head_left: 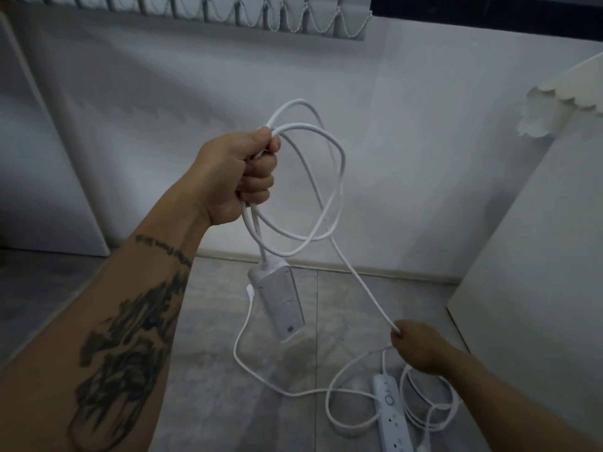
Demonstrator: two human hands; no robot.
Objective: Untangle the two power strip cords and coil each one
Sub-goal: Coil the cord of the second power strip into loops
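White cord [339, 177] of the first power strip [282, 301], partly coiled: several loops are gathered in the left hand [241, 177], which is closed in a fist around them, and the strip body hangs below that fist, clear of the floor [202, 353]. From the loops a single strand runs down and to the right to the right hand [421, 350], whose fingertips pinch it. Beyond the pinch the cord trails onto the floor in a wide slack curve (its far end cannot be traced with certainty). The second power strip [390, 409] lies flat on the floor just below the right hand, its own cord [434, 415] in loose loops beside it. Judged risk: the trailing slack passes close to, and seems to cross, the second strip's loops, so drawing it up could snag them, drag that strip, or tighten a knot. The swinging strip could also twist the loops already held. No containers are visible in this view.
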